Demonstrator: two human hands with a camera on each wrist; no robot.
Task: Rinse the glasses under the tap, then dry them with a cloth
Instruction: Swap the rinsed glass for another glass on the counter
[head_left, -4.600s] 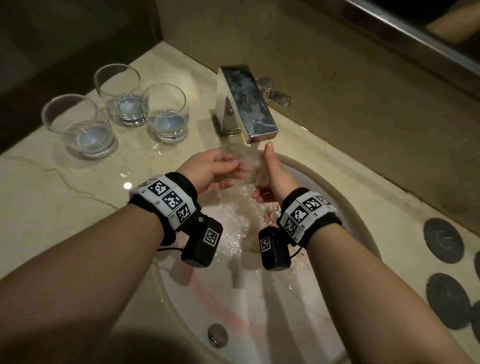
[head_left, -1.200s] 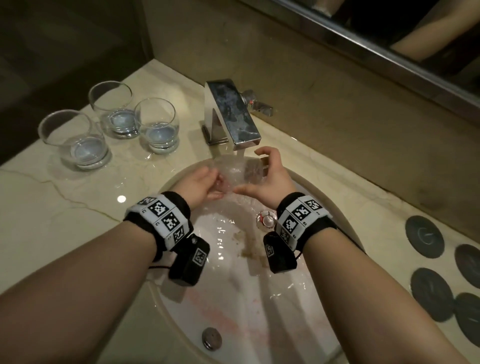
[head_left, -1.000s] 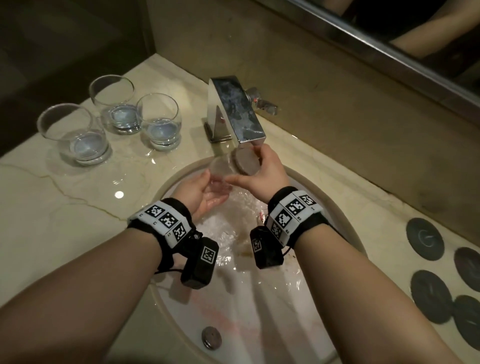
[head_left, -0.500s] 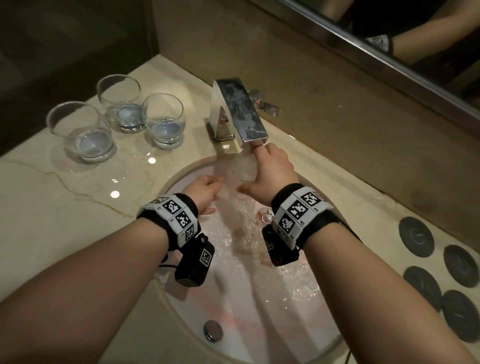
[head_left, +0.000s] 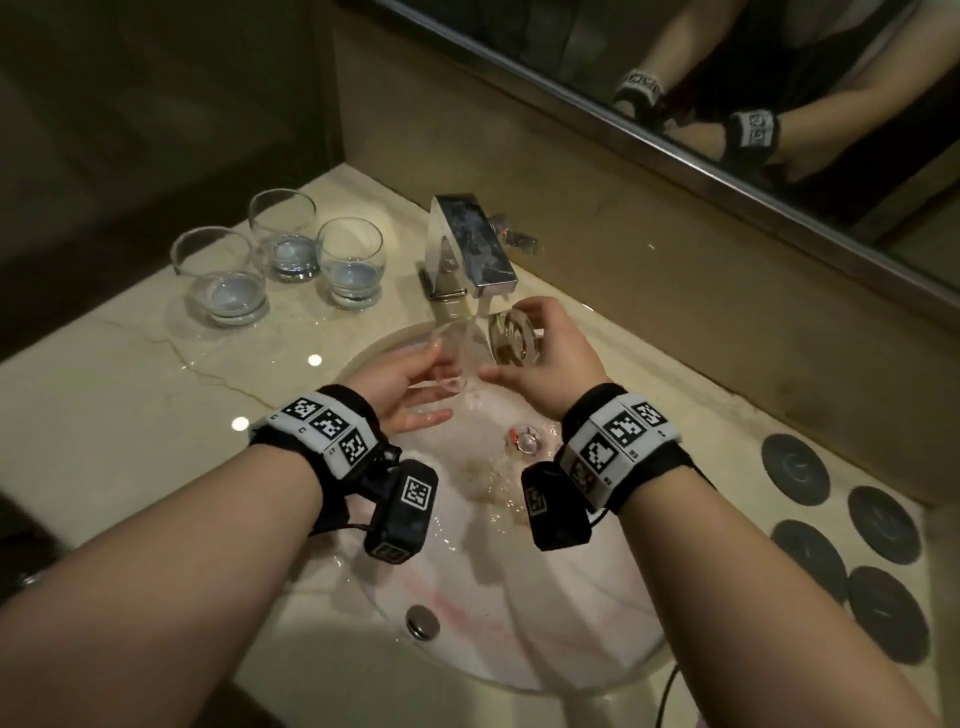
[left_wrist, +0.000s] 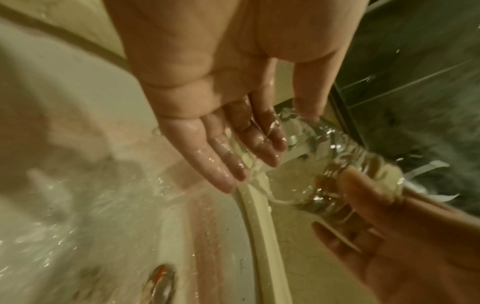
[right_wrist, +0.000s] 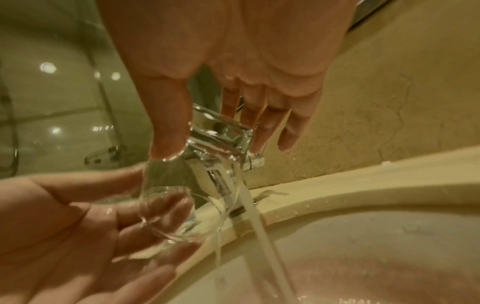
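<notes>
A clear glass (head_left: 467, 356) lies on its side under the chrome tap (head_left: 472, 244), and water runs over it. My right hand (head_left: 501, 338) grips its thick base between thumb and fingers. My left hand (head_left: 439, 384) is at the mouth with wet, nearly straight fingers touching the rim. In the left wrist view the glass (left_wrist: 324, 164) runs from my left hand (left_wrist: 270, 144) to my right hand (left_wrist: 363, 195). In the right wrist view my right hand (right_wrist: 211, 144) holds the glass (right_wrist: 187, 185) mouth down over the left palm (right_wrist: 78, 226), beside the water stream (right_wrist: 257, 216).
Three more glasses (head_left: 221, 275) (head_left: 284, 234) (head_left: 350, 265), each with a little water, stand on the marble counter left of the tap. The white basin (head_left: 519, 597) is wet around its drain (head_left: 524, 441). Several dark round mats (head_left: 795, 467) lie at the right. No cloth is in view.
My right hand has turned the glass onto its side, so its base now shows. My left hand has risen from below to the glass's mouth.
</notes>
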